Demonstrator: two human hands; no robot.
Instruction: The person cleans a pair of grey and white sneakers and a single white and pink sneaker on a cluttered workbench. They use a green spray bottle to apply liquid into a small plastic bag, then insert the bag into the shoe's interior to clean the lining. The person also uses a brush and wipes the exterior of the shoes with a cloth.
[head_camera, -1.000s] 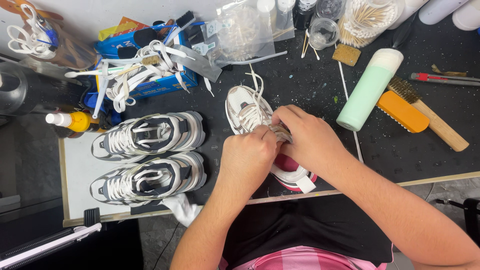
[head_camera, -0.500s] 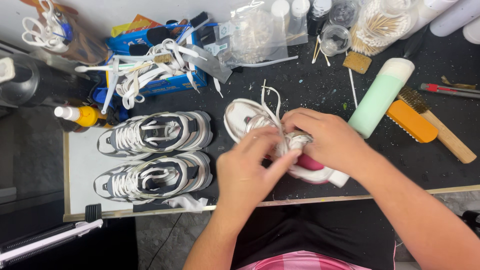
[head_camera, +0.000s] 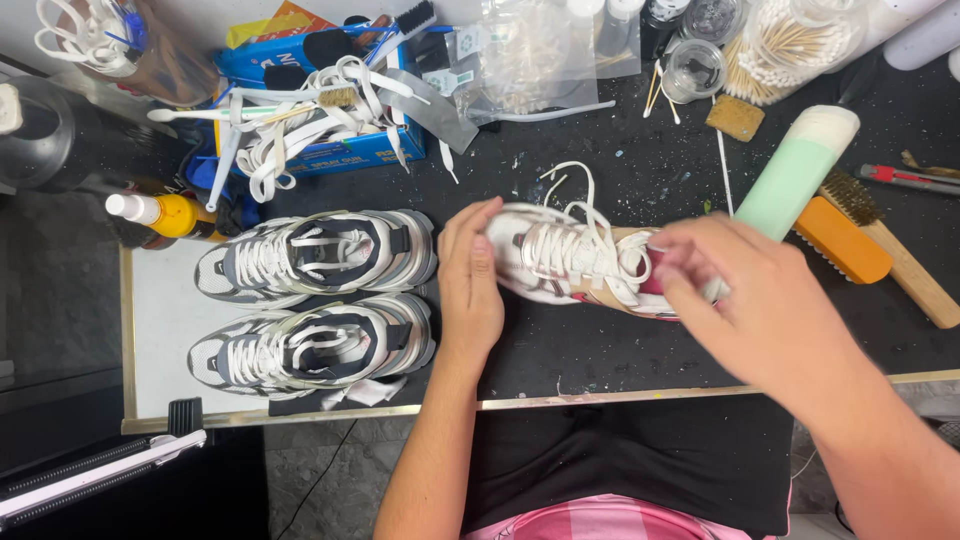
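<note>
White-and-pink sneaker (head_camera: 570, 262) lies on its side on the black mat (head_camera: 600, 350), toe pointing left, loose laces (head_camera: 580, 200) trailing above it. Left hand (head_camera: 470, 285) stands flat against the toe, fingers straight and together. Right hand (head_camera: 760, 300) covers the heel end, fingers curled narrowly on the collar. Grey pair of sneakers (head_camera: 315, 300) sits just left.
</note>
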